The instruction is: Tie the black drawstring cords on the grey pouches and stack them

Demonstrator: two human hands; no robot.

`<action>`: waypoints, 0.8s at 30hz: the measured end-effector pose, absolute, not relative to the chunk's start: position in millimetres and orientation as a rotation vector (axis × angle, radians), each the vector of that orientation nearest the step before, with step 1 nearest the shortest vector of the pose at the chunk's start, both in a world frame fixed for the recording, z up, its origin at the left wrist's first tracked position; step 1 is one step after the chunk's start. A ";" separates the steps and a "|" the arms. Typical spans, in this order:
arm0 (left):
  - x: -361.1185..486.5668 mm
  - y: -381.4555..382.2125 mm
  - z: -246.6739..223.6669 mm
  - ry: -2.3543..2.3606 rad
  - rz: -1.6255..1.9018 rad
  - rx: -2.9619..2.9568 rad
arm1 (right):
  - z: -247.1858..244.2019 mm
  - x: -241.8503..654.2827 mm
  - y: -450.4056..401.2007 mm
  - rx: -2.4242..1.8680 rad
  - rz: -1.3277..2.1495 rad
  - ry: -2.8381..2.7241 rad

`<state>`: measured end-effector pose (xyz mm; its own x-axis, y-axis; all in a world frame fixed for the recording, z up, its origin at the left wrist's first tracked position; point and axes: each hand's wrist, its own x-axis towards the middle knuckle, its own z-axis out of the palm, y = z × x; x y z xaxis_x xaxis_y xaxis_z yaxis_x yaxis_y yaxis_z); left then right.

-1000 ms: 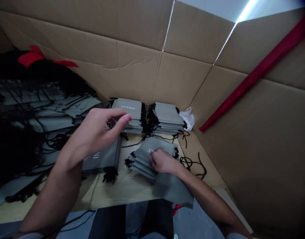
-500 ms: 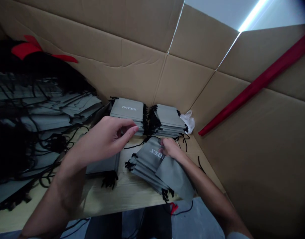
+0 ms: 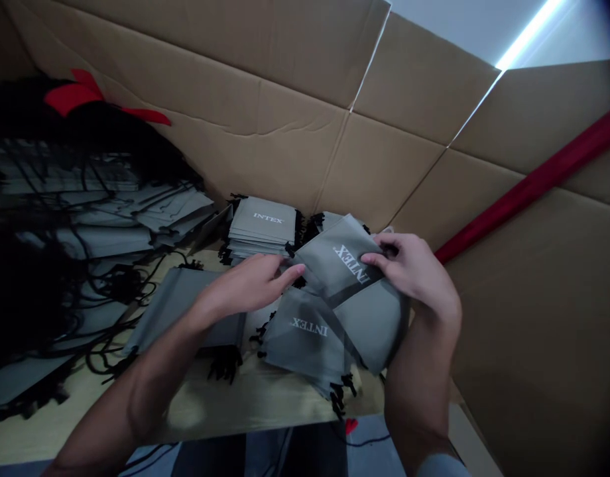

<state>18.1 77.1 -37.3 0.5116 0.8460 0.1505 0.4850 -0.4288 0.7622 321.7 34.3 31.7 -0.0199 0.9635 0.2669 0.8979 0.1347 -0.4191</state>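
My right hand (image 3: 409,265) is closed on a grey INTEX pouch (image 3: 342,255), lifted and tilted over the front right stack. My left hand (image 3: 258,281) is at the pouch's left corner, thumb and fingers pinched together near its black cord; what lies between them is hard to make out. Under the held pouch lies the front stack of grey pouches (image 3: 305,331), its top one showing INTEX upside down. Behind stand another INTEX stack (image 3: 262,222) and a partly hidden stack (image 3: 327,218).
A large heap of grey pouches with black cords (image 3: 101,242) fills the left side. Another grey stack (image 3: 176,298) lies partly under my left forearm. Cardboard walls (image 3: 285,126) enclose the table (image 3: 210,411). A red strip (image 3: 528,192) slants along the right wall.
My right hand has lifted a pouch off the front stack, up and to the right. My left hand has moved right to the pouch's corner.
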 end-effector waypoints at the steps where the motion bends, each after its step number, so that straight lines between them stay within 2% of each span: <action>1: 21.6 79.5 -39.9 1.070 0.734 2.019 | 31.8 320.1 32.1 -1.761 0.200 -1.919; 9: 46.3 90.1 -54.3 0.793 1.032 1.561 | 23.4 323.8 24.0 -1.810 0.086 -1.759; 13: 55.4 89.1 -51.5 0.690 1.186 1.369 | 17.4 311.6 10.6 -1.824 -0.185 -1.649; 19: 61.2 98.3 -51.1 0.598 1.326 1.137 | -2.6 256.1 -41.3 -1.680 -0.558 -1.812; 22: 47.5 109.2 -48.5 0.620 1.462 1.100 | -24.7 237.3 -59.2 -1.643 -0.524 -2.038; 24: 33.1 116.2 -44.4 0.639 1.604 1.091 | -41.5 232.1 -60.3 -1.716 -0.352 -2.268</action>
<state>33.1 116.2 -44.4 -0.0394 0.9427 0.3314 -0.4561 -0.3120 0.8334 232.1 -60.3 -41.5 -0.2585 0.8964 0.3601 0.9633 0.2669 0.0272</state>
